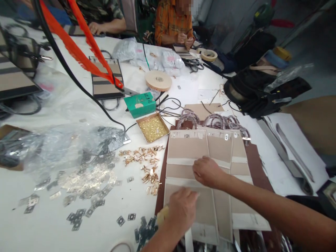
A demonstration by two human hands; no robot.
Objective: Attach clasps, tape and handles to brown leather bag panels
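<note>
Several beige panels (187,147) lie overlapping in front of me, with film-wrapped looped handles (214,121) at their far ends. Small metal plates (186,135) sit along the panels' upper edges. My right hand (207,170) is closed over the middle of the nearest panel, fingers curled down; whatever they hold is hidden. Lower and to the left, my left hand (183,206) is over the same panel with its fingers bent together, slightly blurred, their contents not visible. Beside its wrist is a yellow object (162,214), partly covered.
Gold-coloured clasps (151,175), loose square metal plates (89,178) and a tray of tiny gold pieces (153,127) lie left. Beyond are a green box (141,104), a tape roll (158,80) and a hanging orange strap (90,45). A co-worker in orange plaid (170,21) sits opposite.
</note>
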